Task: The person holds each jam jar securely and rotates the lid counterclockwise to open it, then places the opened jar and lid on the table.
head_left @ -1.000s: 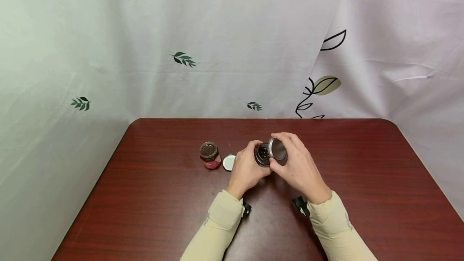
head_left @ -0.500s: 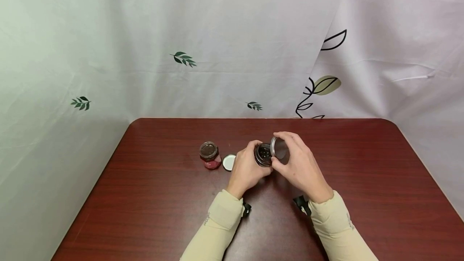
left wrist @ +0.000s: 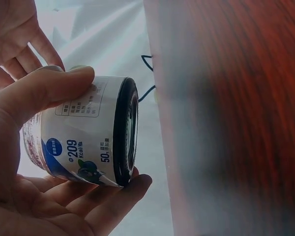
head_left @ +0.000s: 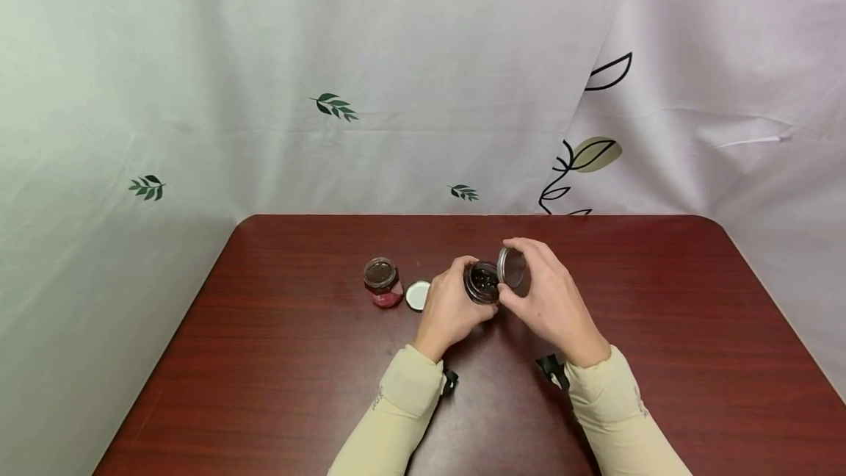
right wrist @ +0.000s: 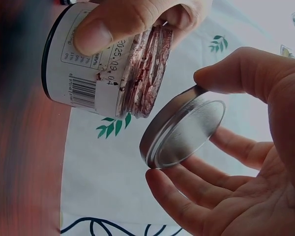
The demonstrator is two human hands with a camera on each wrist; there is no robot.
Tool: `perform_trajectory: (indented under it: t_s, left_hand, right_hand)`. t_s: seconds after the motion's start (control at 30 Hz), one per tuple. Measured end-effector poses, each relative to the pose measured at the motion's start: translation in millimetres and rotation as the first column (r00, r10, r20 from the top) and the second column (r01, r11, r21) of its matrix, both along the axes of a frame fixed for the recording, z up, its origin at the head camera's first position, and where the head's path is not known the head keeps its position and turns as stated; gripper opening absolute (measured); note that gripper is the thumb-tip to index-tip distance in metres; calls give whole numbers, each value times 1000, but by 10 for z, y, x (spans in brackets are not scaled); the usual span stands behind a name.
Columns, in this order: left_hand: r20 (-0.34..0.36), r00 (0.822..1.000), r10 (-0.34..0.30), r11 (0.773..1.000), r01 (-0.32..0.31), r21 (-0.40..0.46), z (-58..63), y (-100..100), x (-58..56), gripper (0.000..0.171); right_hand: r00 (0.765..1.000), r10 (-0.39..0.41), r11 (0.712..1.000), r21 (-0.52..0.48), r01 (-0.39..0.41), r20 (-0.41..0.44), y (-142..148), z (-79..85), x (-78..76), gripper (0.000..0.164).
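My left hand (head_left: 449, 311) grips a glass jar (head_left: 484, 291) around its side, thumb across the white printed label in the left wrist view. Dark bits lie inside its uncovered mouth, and reddish-brown residue smears the threaded neck (right wrist: 150, 73) in the right wrist view. A round silver metal lid (right wrist: 187, 128) is pinched between the thumb and fingers of my right hand (head_left: 555, 307). It stands tilted on edge just right of the jar's mouth, with a gap between them. The left wrist view shows the jar (left wrist: 83, 132) held up, its black-rimmed base away from the palm.
Left of my hands a second jar (head_left: 383, 285) stands uncovered on the reddish-brown table (head_left: 297, 373), with dark contents and a red-pink label. A white disc-like lid (head_left: 417, 296) lies between it and my left hand. A pale curtain (head_left: 410, 153) hangs behind the table.
My right hand has shifted slightly right with the silver lid, widening the gap from the jar's mouth. My left hand and the jar stay nearly still.
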State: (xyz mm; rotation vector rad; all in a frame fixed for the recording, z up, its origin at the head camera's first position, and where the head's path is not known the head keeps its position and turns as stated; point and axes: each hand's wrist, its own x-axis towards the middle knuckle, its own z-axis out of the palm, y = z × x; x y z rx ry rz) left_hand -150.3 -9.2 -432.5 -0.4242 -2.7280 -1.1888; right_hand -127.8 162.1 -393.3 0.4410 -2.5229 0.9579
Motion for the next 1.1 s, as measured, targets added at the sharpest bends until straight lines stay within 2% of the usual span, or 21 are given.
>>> perform_trajectory:
  t_s: [0.5,1.1]
  left_hand:
    - [-4,1000,14,1000,-14,-9,-26,-14,-17,72]
    - [3,1000,26,1000,-26,-9,-16,-21,-17,72]
  right_hand:
    - [1000,-17,1000,4,17,8,38,-15,-25,61]
    - [995,-45,999,-7,46,90,103,-47,-55,62]
